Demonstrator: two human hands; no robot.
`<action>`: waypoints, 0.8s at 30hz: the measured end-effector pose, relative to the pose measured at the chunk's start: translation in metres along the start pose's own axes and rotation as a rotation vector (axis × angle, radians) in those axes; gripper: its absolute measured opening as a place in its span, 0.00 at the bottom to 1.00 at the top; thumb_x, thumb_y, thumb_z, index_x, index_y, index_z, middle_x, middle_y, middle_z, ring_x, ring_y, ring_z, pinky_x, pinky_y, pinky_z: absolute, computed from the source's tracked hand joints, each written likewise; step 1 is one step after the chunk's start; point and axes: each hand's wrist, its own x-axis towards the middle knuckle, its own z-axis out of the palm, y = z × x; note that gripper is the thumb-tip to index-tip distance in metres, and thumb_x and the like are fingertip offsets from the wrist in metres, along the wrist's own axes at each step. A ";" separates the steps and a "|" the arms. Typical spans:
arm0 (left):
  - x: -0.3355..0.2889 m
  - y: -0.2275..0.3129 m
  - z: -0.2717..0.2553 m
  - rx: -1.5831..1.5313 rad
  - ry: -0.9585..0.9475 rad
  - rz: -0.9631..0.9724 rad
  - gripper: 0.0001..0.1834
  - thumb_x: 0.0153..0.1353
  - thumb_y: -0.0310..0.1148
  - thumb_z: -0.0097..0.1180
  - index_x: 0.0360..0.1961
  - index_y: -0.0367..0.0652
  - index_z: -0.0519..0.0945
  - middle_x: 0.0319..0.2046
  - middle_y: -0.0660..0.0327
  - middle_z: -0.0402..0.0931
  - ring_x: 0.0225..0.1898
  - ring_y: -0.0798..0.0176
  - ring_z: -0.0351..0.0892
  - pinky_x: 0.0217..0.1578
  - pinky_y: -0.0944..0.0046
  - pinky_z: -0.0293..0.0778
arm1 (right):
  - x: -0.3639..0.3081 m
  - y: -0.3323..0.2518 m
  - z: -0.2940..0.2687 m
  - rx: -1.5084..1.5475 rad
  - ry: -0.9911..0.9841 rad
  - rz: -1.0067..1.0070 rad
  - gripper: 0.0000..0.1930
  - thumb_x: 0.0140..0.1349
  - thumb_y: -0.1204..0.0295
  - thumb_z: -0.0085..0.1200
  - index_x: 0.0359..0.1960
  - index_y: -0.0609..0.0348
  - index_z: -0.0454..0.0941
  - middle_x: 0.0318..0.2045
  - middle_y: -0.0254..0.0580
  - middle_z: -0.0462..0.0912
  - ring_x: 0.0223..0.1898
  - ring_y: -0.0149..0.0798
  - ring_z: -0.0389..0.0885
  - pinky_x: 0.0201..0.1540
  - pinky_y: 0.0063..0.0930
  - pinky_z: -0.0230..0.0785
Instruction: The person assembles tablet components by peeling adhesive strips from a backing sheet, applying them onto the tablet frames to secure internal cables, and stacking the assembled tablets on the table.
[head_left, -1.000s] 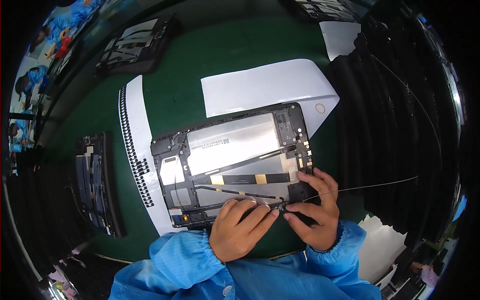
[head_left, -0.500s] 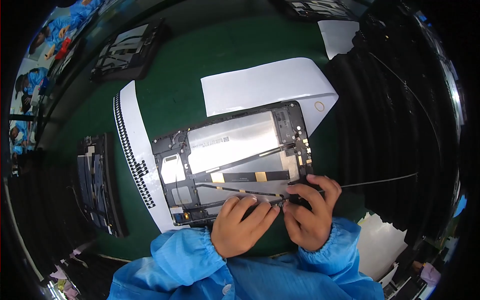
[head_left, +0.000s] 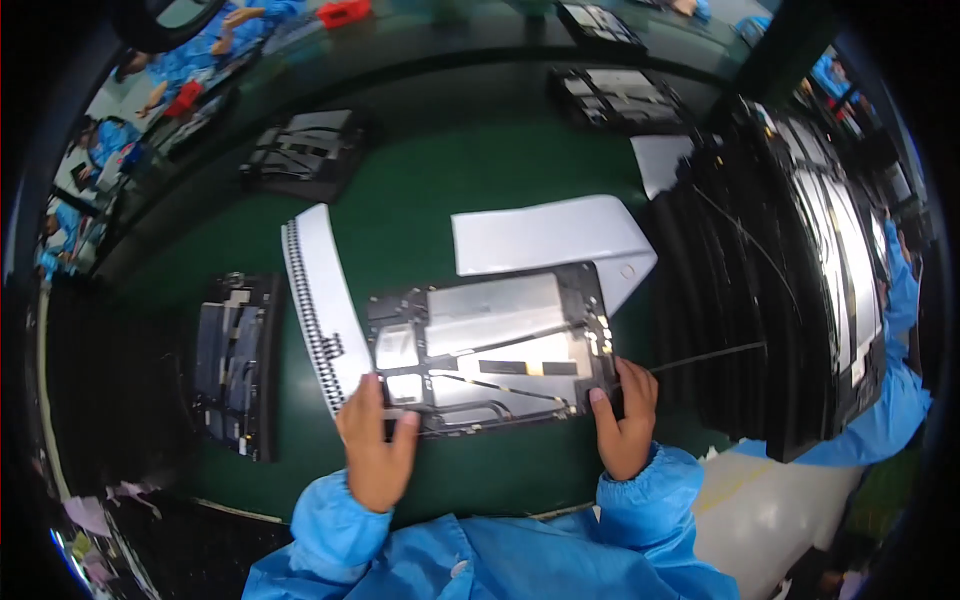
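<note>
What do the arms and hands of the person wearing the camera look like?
The left sleeve and right sleeve are bright blue, long and baggy, with wrinkles. They bunch up at the wrists. The left grip and right grip are bare hands, each with fingers and a thumb. No gloves show, and there are no cables on the arms.

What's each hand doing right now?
Left hand: holding the tablet at its near left corner.
Right hand: holding the tablet at its near right corner.
</note>
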 end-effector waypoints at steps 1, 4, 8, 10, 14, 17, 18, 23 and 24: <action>-0.001 -0.005 0.007 0.109 -0.025 0.084 0.33 0.49 0.32 0.57 0.55 0.30 0.61 0.51 0.40 0.63 0.52 0.43 0.62 0.53 0.50 0.53 | 0.000 0.002 0.001 0.020 0.027 0.006 0.18 0.51 0.74 0.54 0.43 0.67 0.69 0.43 0.53 0.71 0.47 0.52 0.65 0.52 0.39 0.56; -0.009 -0.009 0.022 -0.072 0.079 -0.028 0.34 0.48 0.32 0.59 0.55 0.32 0.62 0.52 0.43 0.63 0.54 0.44 0.61 0.55 0.51 0.52 | -0.009 0.018 0.010 0.168 0.061 0.121 0.19 0.53 0.73 0.52 0.47 0.65 0.66 0.44 0.47 0.69 0.47 0.43 0.66 0.52 0.32 0.57; -0.007 0.006 -0.004 -0.350 0.199 -0.184 0.27 0.49 0.29 0.59 0.51 0.32 0.68 0.53 0.42 0.63 0.54 0.43 0.64 0.53 0.55 0.60 | -0.007 -0.008 0.020 0.525 0.113 0.240 0.20 0.55 0.71 0.49 0.48 0.65 0.62 0.47 0.46 0.64 0.49 0.40 0.63 0.55 0.32 0.51; -0.014 0.013 -0.029 -0.406 0.308 -0.222 0.26 0.49 0.27 0.58 0.51 0.31 0.68 0.54 0.42 0.62 0.54 0.47 0.65 0.52 0.58 0.61 | 0.009 -0.040 0.024 0.653 0.105 0.184 0.20 0.55 0.70 0.48 0.49 0.65 0.62 0.49 0.46 0.62 0.50 0.40 0.62 0.56 0.32 0.51; -0.024 -0.002 -0.077 -0.463 0.647 -0.348 0.28 0.49 0.25 0.57 0.52 0.33 0.64 0.56 0.48 0.57 0.56 0.55 0.61 0.54 0.61 0.58 | 0.061 -0.111 0.064 0.640 -0.201 -0.073 0.21 0.55 0.70 0.49 0.49 0.64 0.62 0.48 0.46 0.63 0.51 0.40 0.62 0.56 0.31 0.52; -0.036 -0.043 -0.075 -0.591 0.865 -0.545 0.32 0.48 0.24 0.58 0.54 0.36 0.60 0.52 0.54 0.58 0.51 0.61 0.61 0.52 0.64 0.59 | 0.097 -0.153 0.139 0.792 -0.371 -0.234 0.15 0.54 0.74 0.52 0.43 0.66 0.67 0.42 0.46 0.67 0.43 0.38 0.68 0.49 0.27 0.60; -0.038 -0.049 -0.075 -0.650 0.901 -0.574 0.33 0.47 0.24 0.59 0.55 0.37 0.59 0.52 0.55 0.57 0.50 0.62 0.61 0.51 0.64 0.59 | 0.105 -0.163 0.169 0.805 -0.434 -0.238 0.14 0.54 0.74 0.52 0.41 0.66 0.68 0.40 0.46 0.69 0.41 0.38 0.70 0.47 0.27 0.62; -0.049 -0.095 -0.042 -0.361 1.028 -0.703 0.34 0.46 0.23 0.60 0.55 0.39 0.58 0.45 0.58 0.63 0.43 0.64 0.65 0.47 0.66 0.62 | 0.121 -0.184 0.274 0.802 -0.636 -0.346 0.11 0.54 0.75 0.52 0.39 0.64 0.70 0.35 0.45 0.72 0.39 0.41 0.72 0.44 0.28 0.63; -0.049 -0.096 -0.040 -0.268 0.994 -0.709 0.35 0.46 0.25 0.61 0.55 0.39 0.58 0.45 0.57 0.61 0.44 0.63 0.63 0.48 0.65 0.61 | 0.123 -0.183 0.285 0.784 -0.640 -0.378 0.11 0.54 0.75 0.51 0.39 0.65 0.70 0.35 0.46 0.72 0.39 0.42 0.72 0.43 0.28 0.63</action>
